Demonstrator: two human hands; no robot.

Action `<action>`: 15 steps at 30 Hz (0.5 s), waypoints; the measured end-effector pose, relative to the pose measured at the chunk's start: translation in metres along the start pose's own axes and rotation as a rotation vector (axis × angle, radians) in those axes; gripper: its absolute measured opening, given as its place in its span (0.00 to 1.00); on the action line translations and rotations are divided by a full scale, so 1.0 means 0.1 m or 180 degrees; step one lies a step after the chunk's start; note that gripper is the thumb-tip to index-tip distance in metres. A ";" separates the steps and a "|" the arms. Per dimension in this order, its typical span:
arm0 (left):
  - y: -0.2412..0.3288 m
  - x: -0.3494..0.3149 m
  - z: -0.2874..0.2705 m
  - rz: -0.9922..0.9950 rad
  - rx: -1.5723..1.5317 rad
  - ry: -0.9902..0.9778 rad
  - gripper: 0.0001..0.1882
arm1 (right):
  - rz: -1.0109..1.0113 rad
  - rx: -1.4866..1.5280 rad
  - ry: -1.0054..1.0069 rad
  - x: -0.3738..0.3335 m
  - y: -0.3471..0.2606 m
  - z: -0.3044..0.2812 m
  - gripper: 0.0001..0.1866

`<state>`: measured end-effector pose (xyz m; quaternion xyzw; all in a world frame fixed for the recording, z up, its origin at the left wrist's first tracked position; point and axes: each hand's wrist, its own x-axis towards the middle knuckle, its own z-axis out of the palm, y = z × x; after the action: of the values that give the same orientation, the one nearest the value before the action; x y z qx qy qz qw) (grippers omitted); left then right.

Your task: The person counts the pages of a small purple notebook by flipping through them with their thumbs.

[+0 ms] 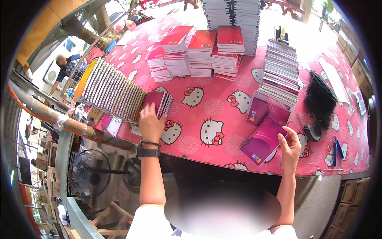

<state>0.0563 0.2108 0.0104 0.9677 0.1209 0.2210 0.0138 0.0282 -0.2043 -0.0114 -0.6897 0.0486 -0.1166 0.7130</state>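
Note:
My right hand (289,149) pinches the right edge of a purple spiral notebook (263,140), thumb on its cover, just above the table near its front edge. Under and behind it, more purple notebooks (274,106) lie at the near end of a long row of spiral notebooks (279,65). My left hand (152,121) grips the near end of a dark red spiral notebook (156,99), its fingers over the cover. That notebook rests against the right end of a long row of spiral notebooks with a yellow end cover (86,81).
Stacks of red-covered books (201,42) stand at the back, before tall piles of spiral-bound books (232,22). On the right are black binding coils (319,99), a black object (312,133) and blue-handled pliers (338,151). A fan (89,173) stands below left; a person (71,67) is beyond.

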 end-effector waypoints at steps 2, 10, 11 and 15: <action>0.03 -0.08 0.09 0.0144 0.0201 0.0093 0.28 | -0.0343 -0.0784 0.0199 0.00 0.07 0.01 0.15; 0.20 0.05 -0.58 -0.0147 -0.1108 0.0340 0.11 | -0.2032 -0.2552 0.1034 -0.05 -0.16 0.08 0.14; 0.31 0.05 -0.69 0.0045 -0.1458 0.0264 0.10 | -0.1906 -0.2187 0.0760 -0.07 -0.19 0.09 0.14; 1.00 -0.24 -0.94 0.1300 -0.2404 -0.0716 0.13 | -0.1653 -0.1304 -0.0390 -0.18 -0.40 0.42 0.22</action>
<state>0.0181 0.1060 0.0929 0.9168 -0.1643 0.1411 0.3355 0.0164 -0.1604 0.0282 -0.8138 -0.1492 -0.2404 0.5076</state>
